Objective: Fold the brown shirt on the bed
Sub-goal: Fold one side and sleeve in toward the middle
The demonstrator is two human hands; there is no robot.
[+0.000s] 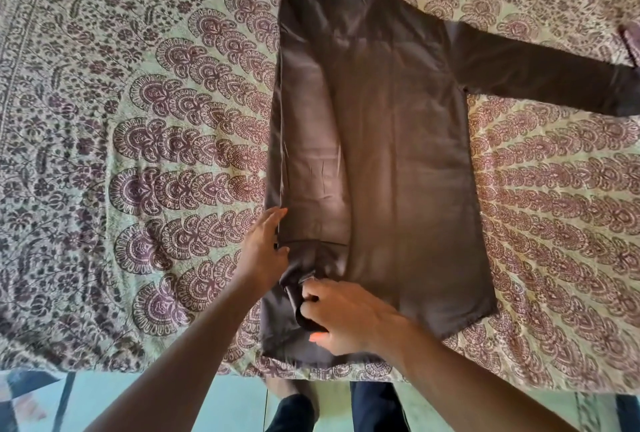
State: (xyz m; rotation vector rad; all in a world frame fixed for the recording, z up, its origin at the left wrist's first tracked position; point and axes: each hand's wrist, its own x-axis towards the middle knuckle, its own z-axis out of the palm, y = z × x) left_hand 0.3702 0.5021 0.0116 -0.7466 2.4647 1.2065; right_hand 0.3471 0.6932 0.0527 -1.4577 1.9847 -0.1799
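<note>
Brown shirt [398, 154] is lying flat on the patterned bed [138, 154], its long axis running from the lower centre of the frame up toward the top. I am seeing the left side already folded inward, while the other sleeve [540, 74] is stretching out to the upper right. My right hand [341, 317] is pinching the folded sleeve's cuff near the bottom hem; my left hand [265, 248] is resting with straight fingers against the left folded edge. I judge the right hand nearer that outstretched sleeve.
</note>
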